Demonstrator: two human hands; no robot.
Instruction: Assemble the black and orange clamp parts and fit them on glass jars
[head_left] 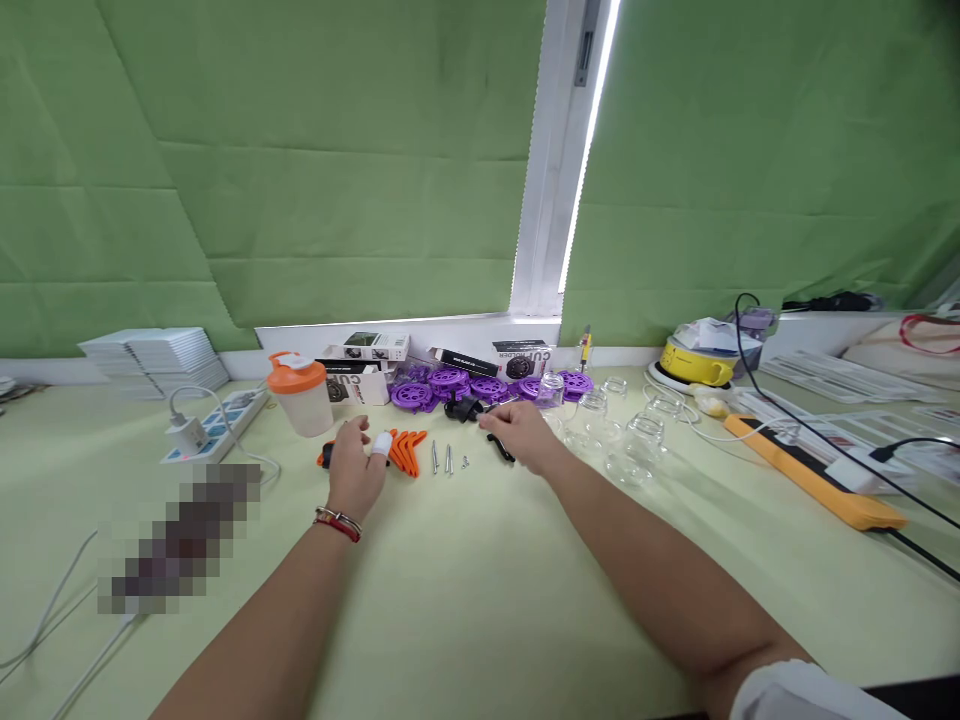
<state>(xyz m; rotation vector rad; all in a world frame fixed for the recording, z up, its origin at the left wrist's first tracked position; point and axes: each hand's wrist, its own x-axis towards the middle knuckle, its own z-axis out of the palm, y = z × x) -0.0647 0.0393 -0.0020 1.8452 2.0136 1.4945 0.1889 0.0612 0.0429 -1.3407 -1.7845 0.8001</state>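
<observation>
My left hand (356, 468) rests over some orange and black parts on the table, its fingers loosely bent and apart from the thumb, which has a white covering. Orange angled pieces (406, 453) lie in a row just right of that thumb. My right hand (526, 434) is closed in a pinch beside a black round fitting (463, 408); what sits between its fingertips is too small to make out. A curved black piece (500, 448) lies under those fingers. Between the hands are long screws (448, 459) and several tiny screws (465, 462).
Purple spoked discs (489, 389) and cup holder boxes (522, 359) line the wall. Clear cups (634, 448) stand right of my right hand. An orange-lidded shaker (301, 395) and a power strip (219, 425) are at left; an orange-and-black bar (814, 475) and yellow pot (697, 368) at right.
</observation>
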